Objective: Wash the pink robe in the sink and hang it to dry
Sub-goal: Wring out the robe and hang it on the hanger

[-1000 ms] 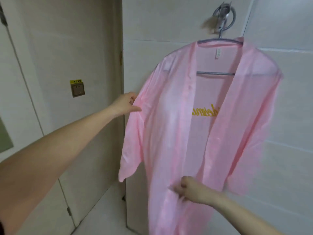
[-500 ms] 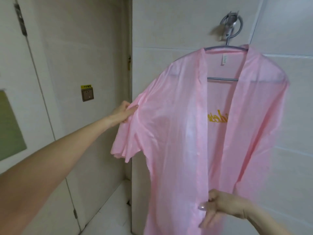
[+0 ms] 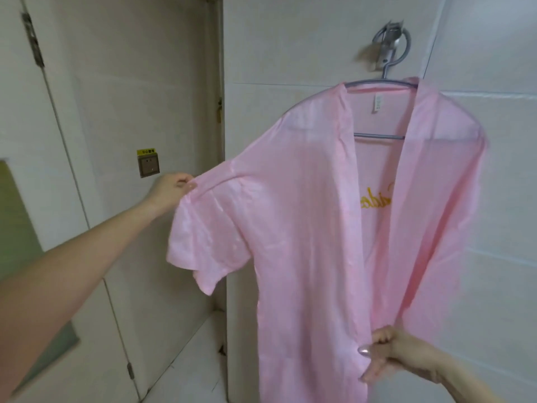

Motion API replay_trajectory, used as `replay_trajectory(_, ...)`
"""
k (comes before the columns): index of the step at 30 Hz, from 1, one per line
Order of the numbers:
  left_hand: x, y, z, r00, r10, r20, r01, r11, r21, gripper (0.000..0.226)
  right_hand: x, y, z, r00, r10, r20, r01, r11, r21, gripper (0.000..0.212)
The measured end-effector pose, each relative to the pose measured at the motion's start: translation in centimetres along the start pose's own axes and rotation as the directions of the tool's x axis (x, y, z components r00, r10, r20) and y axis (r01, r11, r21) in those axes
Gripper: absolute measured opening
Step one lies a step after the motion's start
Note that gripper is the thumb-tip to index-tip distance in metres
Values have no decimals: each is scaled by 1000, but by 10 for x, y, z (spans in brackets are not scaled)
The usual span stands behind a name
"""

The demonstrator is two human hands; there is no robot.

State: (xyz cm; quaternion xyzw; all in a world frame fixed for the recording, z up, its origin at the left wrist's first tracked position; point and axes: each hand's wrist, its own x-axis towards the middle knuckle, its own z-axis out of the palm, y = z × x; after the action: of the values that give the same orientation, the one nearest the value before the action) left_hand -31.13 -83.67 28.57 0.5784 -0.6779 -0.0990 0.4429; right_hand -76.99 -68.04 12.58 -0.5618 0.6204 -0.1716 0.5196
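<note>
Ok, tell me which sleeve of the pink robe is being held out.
The picture-left sleeve: the left hand pinches its upper edge, holding it out sideways. The other sleeve hangs loose.

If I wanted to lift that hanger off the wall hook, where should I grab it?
Probably the bare neck of the hanger just under the wall hook, reaching from the front and lifting up; its shoulders are covered by the pink robe.
</note>
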Motion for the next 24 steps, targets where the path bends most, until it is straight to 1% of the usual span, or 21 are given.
replay_trajectory(1,2,-4,-5,1000,-15,-11,15,1000,-16,8,7,6,-4,994,-9,-111,3,999,-54,14)
replay_trajectory(2,4,-6,-9,999,-38,-30,37,998,-51,4,15,13,-9,964,-48,-262,24,995,-92,20)
replay_trajectory(3,5,-9,-12,996,-69,-51,63,992,-111,6,19,18,-14,934,-55,-353,23,995,-93,23)
replay_trajectory(4,5,-11,-13,993,-101,-64,88,980,-179,10,19,18,-16,938,-61,-341,37,996,-76,20)
replay_trajectory(6,5,-7,-12,987,-130,-92,101,959,-265,17,16,12,-11,984,-34,-174,35,999,1,13)
replay_trajectory(7,5,-4,-10,987,-119,-110,85,958,-272,19,18,13,-9,983,-24,-180,30,999,31,16)
replay_trajectory(9,5,4,-8,988,-100,-115,65,958,-281,17,27,19,-12,933,-50,-357,66,997,32,28)
replay_trajectory(10,3,7,-8,991,-103,-83,75,956,-282,16,29,23,-15,921,-52,-386,71,997,35,27)
replay_trajectory(11,0,7,-8,994,-100,-35,86,957,-277,15,28,24,-15,947,-27,-319,50,997,66,20)
replay_trajectory(12,-2,5,-8,996,-85,14,86,964,-252,16,24,22,-12,988,-4,-156,24,991,130,10)
replay_trajectory(13,-4,0,-9,997,-60,46,68,979,-192,18,21,23,-8,999,38,-32,-32,982,184,10)
replay_trajectory(14,-7,-4,-10,998,-36,55,42,993,-110,21,21,25,-4,999,44,15,-46,976,214,14)
replay_trajectory(15,-9,-7,-12,999,-20,39,21,999,-34,24,24,28,-1,1000,18,-23,-13,979,205,11)
replay_trajectory(16,-9,-11,-13,1000,-10,8,10,1000,24,25,28,32,-1,987,-23,-161,49,985,163,10)
replay_trajectory(17,-10,-13,-15,1000,-3,-23,5,998,67,25,31,37,-3,957,-59,-285,97,988,121,17)
replay_trajectory(18,-11,-14,-18,999,1,-40,3,995,100,26,32,41,-5,955,-76,-286,113,987,114,27)
replay_trajectory(20,-13,-20,-23,999,5,-31,0,986,167,27,28,44,1,998,-54,-31,59,984,170,47)
replay_trajectory(21,-14,-24,-26,1000,-2,-17,6,981,194,27,26,45,7,988,-32,149,2,980,198,47)
replay_trajectory(22,-16,-28,-27,1000,-12,-3,12,977,215,26,22,43,16,967,-25,255,-27,980,198,40)
replay_trajectory(23,-18,-31,-29,1000,-21,9,18,974,224,25,22,44,25,962,-33,271,-17,983,182,26)
replay_trajectory(24,-19,-35,-29,999,-31,21,25,974,227,23,26,47,33,979,-57,194,22,984,177,13)
